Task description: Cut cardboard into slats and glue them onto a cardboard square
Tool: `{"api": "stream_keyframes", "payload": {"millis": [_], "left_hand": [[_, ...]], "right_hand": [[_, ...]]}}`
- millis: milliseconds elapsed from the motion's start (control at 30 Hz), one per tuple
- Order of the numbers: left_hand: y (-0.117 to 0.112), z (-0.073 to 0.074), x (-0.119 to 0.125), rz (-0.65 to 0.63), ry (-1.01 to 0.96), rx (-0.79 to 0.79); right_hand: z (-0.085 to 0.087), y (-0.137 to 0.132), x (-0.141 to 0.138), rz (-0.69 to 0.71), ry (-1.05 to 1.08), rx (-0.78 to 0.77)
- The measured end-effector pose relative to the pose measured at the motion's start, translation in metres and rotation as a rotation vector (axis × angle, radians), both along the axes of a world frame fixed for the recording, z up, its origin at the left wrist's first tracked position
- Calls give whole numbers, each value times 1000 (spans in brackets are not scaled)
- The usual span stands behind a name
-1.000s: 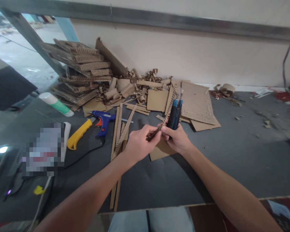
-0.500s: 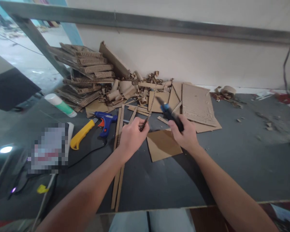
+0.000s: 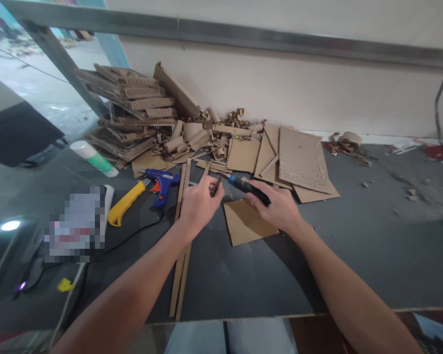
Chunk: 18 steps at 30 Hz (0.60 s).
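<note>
My left hand is closed, pinching a narrow corrugated cardboard strip between thumb and fingers. My right hand grips a black and blue utility knife, its tip pointing left beside the strip. Whether the blade touches the strip, I cannot tell. Beneath the knife a flat square of brown cardboard lies on the dark table. Long cardboard strips run under and beside my left wrist. A blue glue gun rests to the left of that hand.
A yellow-handled tool and a white and green tube lie at left. Stacked corrugated panels stand at the back left, with curled cardboard scraps beside them. Corrugated sheets lie at the back right. A cable trails from the glue gun.
My right hand has turned the knife left and lowered it, bringing its tip close to my left hand. My left hand has shifted slightly, and the strip's long upright end no longer shows above it.
</note>
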<state>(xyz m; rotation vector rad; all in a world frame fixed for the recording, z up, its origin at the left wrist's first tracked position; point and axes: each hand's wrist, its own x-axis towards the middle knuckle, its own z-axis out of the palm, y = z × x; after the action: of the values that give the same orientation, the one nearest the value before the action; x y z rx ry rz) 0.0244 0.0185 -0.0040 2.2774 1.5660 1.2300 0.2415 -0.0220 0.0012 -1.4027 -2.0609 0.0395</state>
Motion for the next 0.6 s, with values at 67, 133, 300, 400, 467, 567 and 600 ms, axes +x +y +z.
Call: {"api": "stream_keyframes", "payload": {"millis": [67, 133, 300, 400, 467, 567, 600], "left_hand": [[1, -1, 0, 13, 4, -3], [1, -1, 0, 20, 8, -9], [2, -3, 0, 28, 39, 12], [2, -4, -1, 34, 50, 47], [3, -5, -2, 29, 47, 57], [3, -5, -2, 14, 46, 64], [3, -5, -2, 10, 45, 66]], "right_hand": [[0, 0, 0, 4, -6, 9], [1, 0, 0, 7, -9, 20], [3, -1, 1, 10, -27, 52], [4, -2, 1, 2, -37, 76], [4, -2, 0, 6, -46, 86], [3, -2, -1, 11, -56, 96], [3, -2, -1, 9, -58, 97]]}}
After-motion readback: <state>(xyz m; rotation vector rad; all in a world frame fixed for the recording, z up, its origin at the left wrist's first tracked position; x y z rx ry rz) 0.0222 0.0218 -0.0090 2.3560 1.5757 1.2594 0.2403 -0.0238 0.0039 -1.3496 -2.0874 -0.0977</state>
